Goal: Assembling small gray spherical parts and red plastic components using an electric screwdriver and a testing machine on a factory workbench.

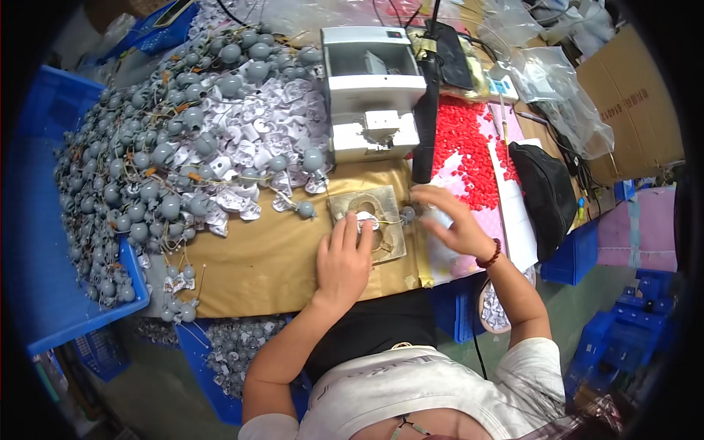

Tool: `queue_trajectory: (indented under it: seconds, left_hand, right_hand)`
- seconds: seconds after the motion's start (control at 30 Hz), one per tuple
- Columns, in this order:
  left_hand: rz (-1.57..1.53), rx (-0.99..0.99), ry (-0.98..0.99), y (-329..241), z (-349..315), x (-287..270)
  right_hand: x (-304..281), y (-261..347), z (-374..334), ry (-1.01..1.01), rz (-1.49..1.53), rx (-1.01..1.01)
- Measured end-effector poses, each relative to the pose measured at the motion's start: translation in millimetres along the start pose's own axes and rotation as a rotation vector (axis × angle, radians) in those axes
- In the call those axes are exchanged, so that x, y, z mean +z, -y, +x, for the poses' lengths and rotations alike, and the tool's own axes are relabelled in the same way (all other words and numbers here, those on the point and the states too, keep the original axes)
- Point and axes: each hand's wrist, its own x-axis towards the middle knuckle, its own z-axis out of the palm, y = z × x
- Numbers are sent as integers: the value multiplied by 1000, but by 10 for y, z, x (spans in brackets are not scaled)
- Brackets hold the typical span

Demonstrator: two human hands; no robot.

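My left hand (343, 262) reaches over a square metal plate (392, 246) on the table, its fingertips pressed on a small white plastic part (366, 218) lying in the plate's rounded recess. A thin wire runs from that part to a grey ball (408, 214) just past the plate's right edge. My right hand (462, 229) hovers right of the ball, thumb and fingers apart and curved, with nothing seen between them. Beyond the plate stands a white and grey bench machine (374, 95). Another wired grey ball (305, 210) lies left of the plate.
A large heap of grey balls on wires (169, 205) and white plastic parts (264, 132) covers the table's left. Small red pieces (466, 147) spread at right, beside a black pouch (543, 198). A blue bin (66, 315) stands left; a cardboard box (631, 103) far right.
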Motion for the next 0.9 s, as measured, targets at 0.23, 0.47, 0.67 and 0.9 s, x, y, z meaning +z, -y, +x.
queue_trajectory:
  seconds: [0.23, 0.47, 0.67, 0.9]
  left_hand:
    - [-41, -1, 5, 48, -3, -21]
    - [-71, -5, 7, 87, -1, -41]
    - [-88, 7, -2, 131, 23, -42]
    - [-163, 21, -41, 160, 85, -92]
  right_hand:
    - [400, -112, 37, -117, -239, -90]
    - [624, -121, 270, -294, 916, 193]
    - [479, -10, 513, 168, 1234, 359]
    - [388, 170, 711, 236, 141, 58]
